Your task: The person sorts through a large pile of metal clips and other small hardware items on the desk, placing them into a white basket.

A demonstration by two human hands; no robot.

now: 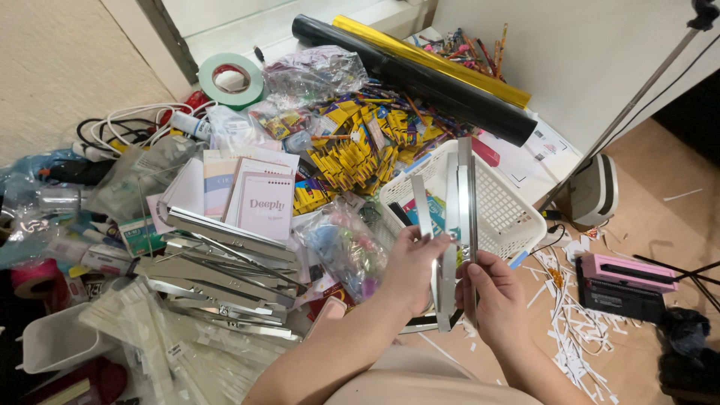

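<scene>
Left of the white basket (504, 210) lies a heap of metal strips (225, 259). In front of the basket, the left hand (409, 266) and right hand (491, 292) each clasp upright metal strips (456, 217), seemingly comparing lengths.

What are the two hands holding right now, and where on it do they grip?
Both hands hold a bundle of long silver metal strips, upright. The left hand and right hand pinch it from either side at its lower part; the upper ends stand free.
</scene>
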